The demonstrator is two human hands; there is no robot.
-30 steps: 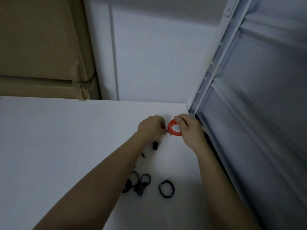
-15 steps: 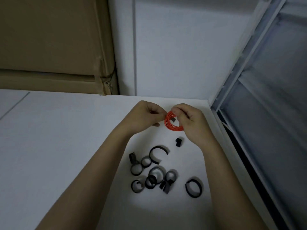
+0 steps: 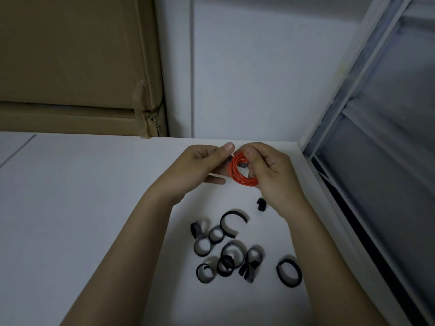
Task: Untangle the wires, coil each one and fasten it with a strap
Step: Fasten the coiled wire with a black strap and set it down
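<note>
Orange wire coil (image 3: 242, 172), gripped by right hand (image 3: 273, 170); left hand (image 3: 202, 165) pinching black strap (image 3: 242, 164) at coil; loose straps (image 3: 226, 252) on white table (image 3: 82, 196)

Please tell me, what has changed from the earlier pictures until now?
The camera tilted down, so more black straps show on the table. Both hands rose slightly with the orange coil. Unchanged: the right hand grips the coil, and the left hand pinches a strap at it.

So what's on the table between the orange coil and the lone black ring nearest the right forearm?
Head view: only a small folded strap piece lies between the coil and the ring.
</note>
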